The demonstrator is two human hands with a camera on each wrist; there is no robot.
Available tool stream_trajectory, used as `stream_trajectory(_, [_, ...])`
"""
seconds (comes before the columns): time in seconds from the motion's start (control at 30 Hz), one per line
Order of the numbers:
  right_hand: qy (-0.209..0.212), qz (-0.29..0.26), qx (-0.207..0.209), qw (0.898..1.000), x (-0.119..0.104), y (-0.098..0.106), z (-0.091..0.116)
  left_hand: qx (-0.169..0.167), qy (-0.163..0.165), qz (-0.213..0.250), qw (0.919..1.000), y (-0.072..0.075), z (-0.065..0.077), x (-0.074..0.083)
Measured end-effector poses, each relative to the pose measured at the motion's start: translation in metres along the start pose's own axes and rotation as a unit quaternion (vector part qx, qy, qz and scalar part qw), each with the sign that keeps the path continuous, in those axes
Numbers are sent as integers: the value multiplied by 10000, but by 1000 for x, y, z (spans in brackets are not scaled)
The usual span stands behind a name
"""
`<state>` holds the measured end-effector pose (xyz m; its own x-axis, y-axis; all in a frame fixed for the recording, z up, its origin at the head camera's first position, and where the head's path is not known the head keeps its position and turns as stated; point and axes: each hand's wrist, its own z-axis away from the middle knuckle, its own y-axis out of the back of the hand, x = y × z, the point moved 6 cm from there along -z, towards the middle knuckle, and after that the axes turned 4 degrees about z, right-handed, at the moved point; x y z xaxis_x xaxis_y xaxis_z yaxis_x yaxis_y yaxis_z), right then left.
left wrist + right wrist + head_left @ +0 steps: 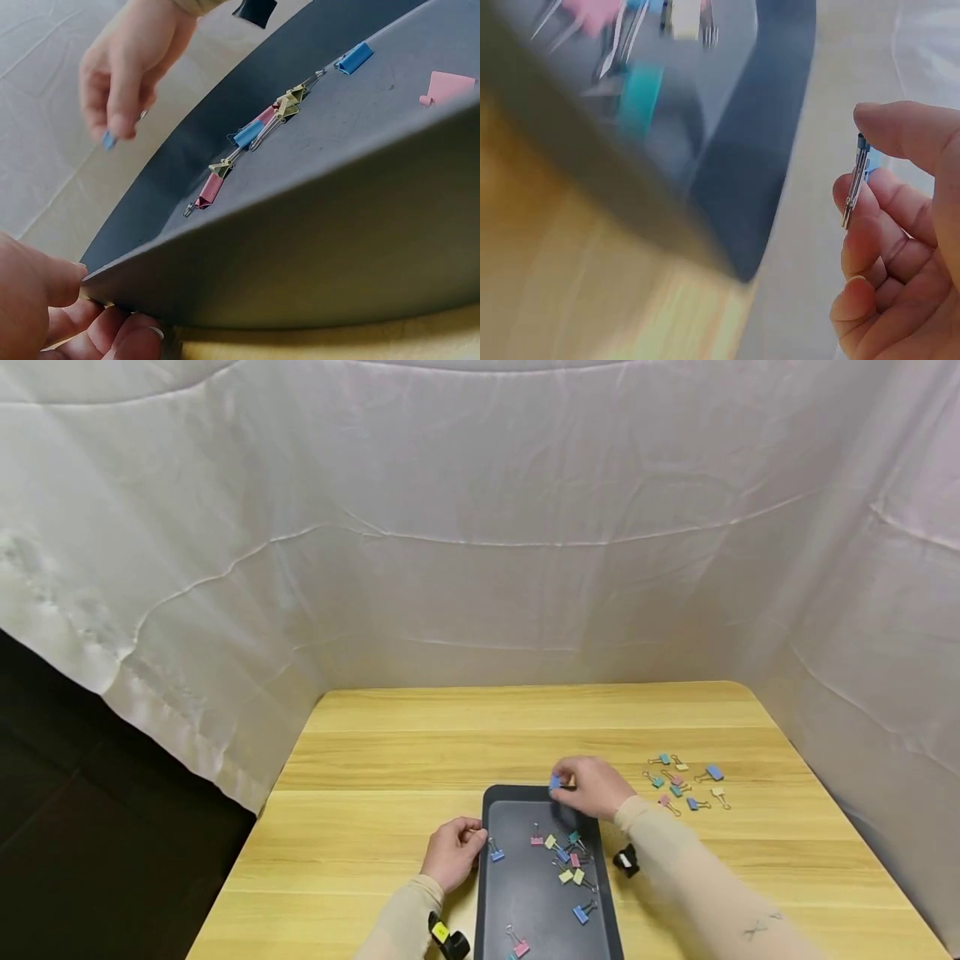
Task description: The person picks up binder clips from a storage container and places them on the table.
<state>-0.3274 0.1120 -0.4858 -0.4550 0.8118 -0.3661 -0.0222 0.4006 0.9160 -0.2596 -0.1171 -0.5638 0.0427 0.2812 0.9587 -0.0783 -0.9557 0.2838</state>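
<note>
Between the thumb and fingers of my right hand is a blue binder clip, held above the far right corner of a dark grey tray. The right wrist view shows this clip nearly edge-on, its wire handles toward the fingers. My left hand grips the tray's left rim, thumb at the top edge and fingers against the outer side, as the left wrist view shows. Inside the tray lie several binder clips in pink, yellow, blue and teal, among them a blue clip and a pink clip.
Right of the tray, more binder clips lie scattered on the wooden table, including a blue one and a pale yellow one. Pale curtains hang behind and at both sides. Each wrist wears a small black camera.
</note>
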Motion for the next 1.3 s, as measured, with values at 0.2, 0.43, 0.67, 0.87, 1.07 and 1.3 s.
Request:
stream_trajectory(0.2, [-483,-120,167,9986,55,24,23,6,-47,-12,10000,0,0,1])
stream_trajectory(0.43, [-1003,183,191,9946,112,48,61,14,-69,-1,10000,1,0,2])
stream_trajectory(0.67, [-1303,306,254,9907,154,58,102,40,-71,-114,9999,2,1,2])
stream_trajectory(0.87, [-1587,386,156,9865,177,59,129,52,-21,-130,9999,3,1,1])
stream_trajectory(1.07, [-1777,411,38,9832,191,59,146,29,-8,-101,9999,3,1,-1])
stream_trajectory(1.3, [-2024,449,-166,9781,203,55,156,13,16,-99,9999,2,1,-1])
